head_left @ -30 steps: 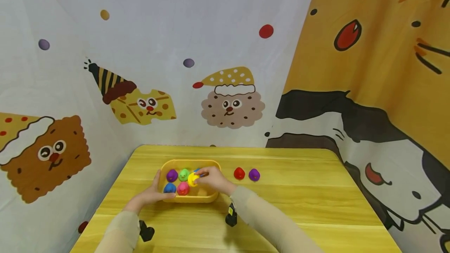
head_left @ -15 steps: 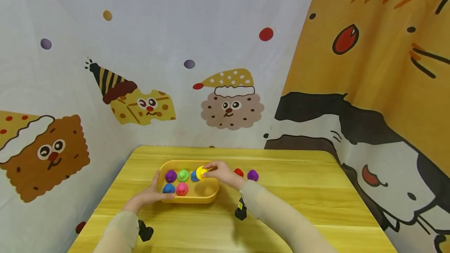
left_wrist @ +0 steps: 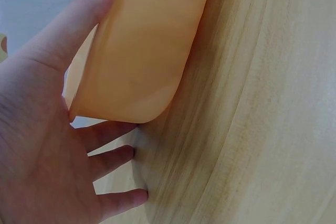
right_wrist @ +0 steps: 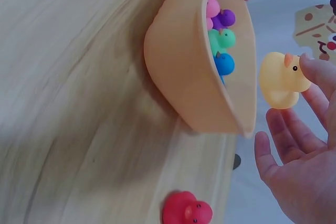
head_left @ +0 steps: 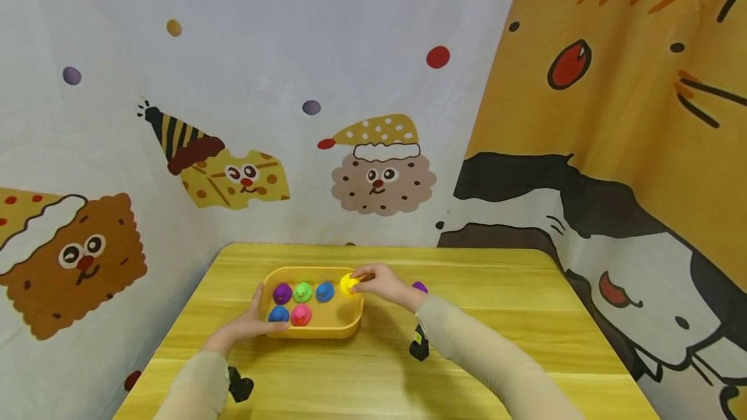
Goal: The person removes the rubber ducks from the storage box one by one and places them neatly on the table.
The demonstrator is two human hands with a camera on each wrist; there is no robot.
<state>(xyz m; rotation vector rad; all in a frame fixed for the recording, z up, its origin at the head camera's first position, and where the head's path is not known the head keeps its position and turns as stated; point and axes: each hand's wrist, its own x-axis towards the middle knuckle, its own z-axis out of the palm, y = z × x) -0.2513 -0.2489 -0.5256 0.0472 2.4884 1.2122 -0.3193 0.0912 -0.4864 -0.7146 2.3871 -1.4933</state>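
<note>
Duck (right_wrist: 272, 76), yellow, upright in right grip (head_left: 382, 284), faces left.

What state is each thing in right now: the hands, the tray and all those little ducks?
Left hand: touching the tray's left end, thumb along its near rim
Right hand: pinching the yellow duck
Yellow duck: lifted, above the tray
Tray: on the table, open-topped
Purple, green, pink and two blue ducks: inside the tray
Red duck: on the table
Other purple duck: on the table, partly hidden
</note>
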